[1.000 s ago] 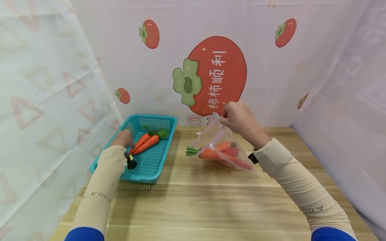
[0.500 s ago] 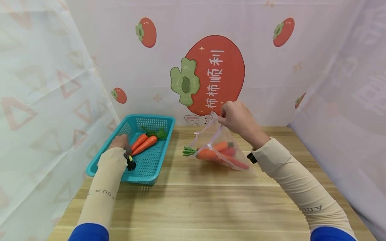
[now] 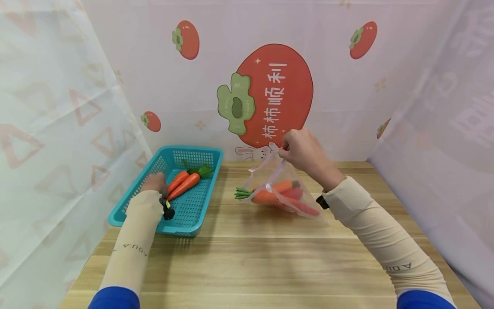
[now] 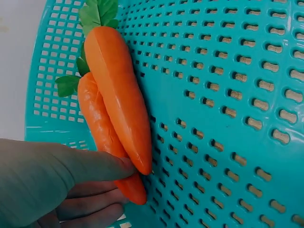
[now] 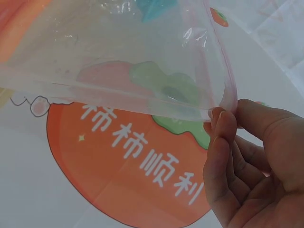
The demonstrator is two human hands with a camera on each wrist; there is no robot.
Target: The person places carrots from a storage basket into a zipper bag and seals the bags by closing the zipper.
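Observation:
Two orange carrots with green leaves lie side by side in the turquoise basket (image 3: 211,193). My left hand (image 3: 155,184) reaches into it; in the left wrist view the thumb (image 4: 102,166) lies over the lower carrot (image 4: 102,123), with fingers curled beneath, pinching it near the tip. The other carrot (image 4: 118,90) rests against it. My right hand (image 3: 305,156) pinches the top edge of a translucent bag (image 3: 278,174) with pink trim and holds it up. Inside the bag, orange carrots (image 3: 266,197) and a reddish item (image 3: 293,194) show through; green stems (image 3: 242,193) poke out at its left.
The basket stands at the left of the wooden table (image 3: 247,266), close to the left fabric wall (image 3: 46,154). Behind the bag rises a back cloth (image 3: 335,94) printed with persimmons. Another fabric wall (image 3: 436,141) borders the right side.
The left hand has sunk slightly onto the carrots in the basket. The right hand and bag stay nearly still; the whole head view has shifted a little.

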